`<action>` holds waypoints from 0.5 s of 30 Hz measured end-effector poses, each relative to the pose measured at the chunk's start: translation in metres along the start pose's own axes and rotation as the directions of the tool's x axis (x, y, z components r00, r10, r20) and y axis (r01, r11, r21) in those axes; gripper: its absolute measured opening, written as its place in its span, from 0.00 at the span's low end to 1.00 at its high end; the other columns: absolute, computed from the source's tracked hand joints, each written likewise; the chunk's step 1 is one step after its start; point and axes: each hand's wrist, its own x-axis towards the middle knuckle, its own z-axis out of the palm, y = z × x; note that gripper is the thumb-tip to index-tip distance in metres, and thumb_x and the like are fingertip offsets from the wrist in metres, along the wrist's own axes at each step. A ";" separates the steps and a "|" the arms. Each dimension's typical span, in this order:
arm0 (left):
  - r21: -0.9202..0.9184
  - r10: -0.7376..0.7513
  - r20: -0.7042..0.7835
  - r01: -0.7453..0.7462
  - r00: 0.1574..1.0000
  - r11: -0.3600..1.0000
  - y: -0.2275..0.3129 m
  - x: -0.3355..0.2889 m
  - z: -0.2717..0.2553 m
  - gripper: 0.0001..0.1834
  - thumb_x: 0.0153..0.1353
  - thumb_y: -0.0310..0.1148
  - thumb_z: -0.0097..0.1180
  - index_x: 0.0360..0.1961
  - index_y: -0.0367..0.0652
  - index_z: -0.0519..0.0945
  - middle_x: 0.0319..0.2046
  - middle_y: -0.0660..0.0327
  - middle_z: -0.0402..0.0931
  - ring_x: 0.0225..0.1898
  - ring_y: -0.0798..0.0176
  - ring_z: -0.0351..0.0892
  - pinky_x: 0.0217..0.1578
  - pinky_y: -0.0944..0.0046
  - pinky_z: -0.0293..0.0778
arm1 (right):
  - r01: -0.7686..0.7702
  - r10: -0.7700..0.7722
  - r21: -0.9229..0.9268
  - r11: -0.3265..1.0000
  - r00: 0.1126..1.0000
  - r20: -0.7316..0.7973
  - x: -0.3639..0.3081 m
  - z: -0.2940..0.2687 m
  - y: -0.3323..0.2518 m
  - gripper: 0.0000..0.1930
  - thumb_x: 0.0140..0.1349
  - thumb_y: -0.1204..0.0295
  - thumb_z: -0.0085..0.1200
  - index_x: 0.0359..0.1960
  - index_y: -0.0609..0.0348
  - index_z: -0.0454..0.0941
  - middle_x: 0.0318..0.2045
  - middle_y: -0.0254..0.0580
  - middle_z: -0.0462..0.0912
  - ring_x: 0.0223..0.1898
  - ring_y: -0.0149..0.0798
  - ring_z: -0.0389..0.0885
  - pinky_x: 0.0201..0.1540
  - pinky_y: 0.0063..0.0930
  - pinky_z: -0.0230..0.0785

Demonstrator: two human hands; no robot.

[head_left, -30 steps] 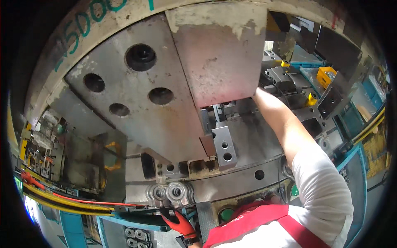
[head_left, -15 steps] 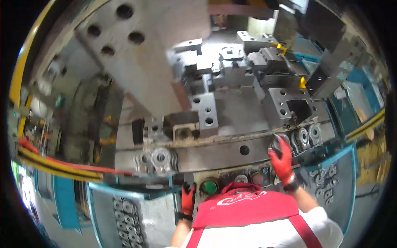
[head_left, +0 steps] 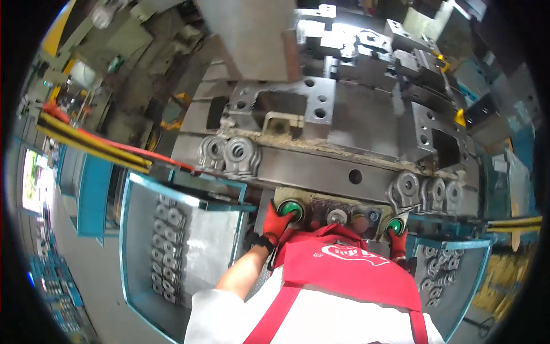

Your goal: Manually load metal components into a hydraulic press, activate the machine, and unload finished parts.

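Note:
My left hand (head_left: 277, 222), in a red glove with a dark wristband, rests on the rim and face of a green push button (head_left: 291, 210) on the control panel. Its fingers are spread apart and grip nothing. My right hand (head_left: 398, 243), also red-gloved, touches a second green button (head_left: 395, 226) at the panel's right end, fingers apart around it; the red apron hides part of this hand. On the press ledge beyond, ring-shaped metal parts (head_left: 238, 150) stand together at the left. Several similar metal parts (head_left: 408, 186) stand at the right.
Steel die blocks (head_left: 321, 106) sit on the press bed ahead. A blue-framed bin (head_left: 125, 258) with rows of metal parts stands at left, another bin (head_left: 478, 258) at right. Yellow-black bars (head_left: 91, 143) flank the press. Other panel knobs (head_left: 337, 217) lie between the buttons.
My right hand has left the metal part on the right of the ledge and come down to the right green button. My left hand has risen onto the left green button. The view has shifted.

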 end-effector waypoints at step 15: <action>-0.030 -0.033 0.001 0.033 0.999 0.999 -0.044 0.017 0.010 0.55 0.40 0.47 0.71 0.62 0.30 0.53 0.59 0.41 0.60 0.62 0.46 0.59 0.59 0.57 0.59 | -0.078 0.049 -0.311 0.947 0.994 -0.098 -0.046 0.016 -0.085 0.52 0.40 0.58 0.69 0.64 0.67 0.50 0.58 0.62 0.63 0.61 0.54 0.61 0.61 0.39 0.56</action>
